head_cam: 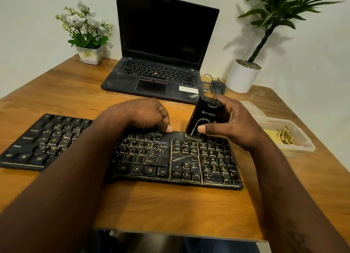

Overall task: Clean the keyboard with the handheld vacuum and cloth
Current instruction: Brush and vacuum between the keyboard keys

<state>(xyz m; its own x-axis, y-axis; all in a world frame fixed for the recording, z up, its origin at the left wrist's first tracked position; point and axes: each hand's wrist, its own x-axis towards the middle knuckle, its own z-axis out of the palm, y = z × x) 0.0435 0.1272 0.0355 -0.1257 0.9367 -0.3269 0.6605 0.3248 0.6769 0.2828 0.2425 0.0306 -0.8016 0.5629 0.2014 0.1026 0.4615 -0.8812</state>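
Toward the front edge of the surface (pixel 170 211), the keyboard (pixel 189 158) lies flat, its long side parallel to that edge. Pale grit lines the gaps between its keys, heaviest round the arrow and number blocks.

Right hand (pixel 236 124): wrapped round the handheld vacuum (pixel 204 116), thumb across its front face. The vacuum stands nearly upright, tilted slightly, with its brush end down on the far row above the Insert and Home keys.

Left hand (pixel 144 114): fingers curled, thumb tip pressed on the far rim of the keyboard. It appears to grip that rim to steady the board, though the fingers are hidden behind the hand.

Cloth (pixel 280 136): crumpled, yellow, inside a clear container (pixel 303 148) at the right edge of the surface, well apart from both hands.

Assessment: vacuuming step in hand, early, since most keys show grit. Wiping is not yet begun.

Next move calls for drawing the brush along the rows toward the front edge, keeping it in contact, while the board is held from sliding. The grooves beside the number block need particular attention.
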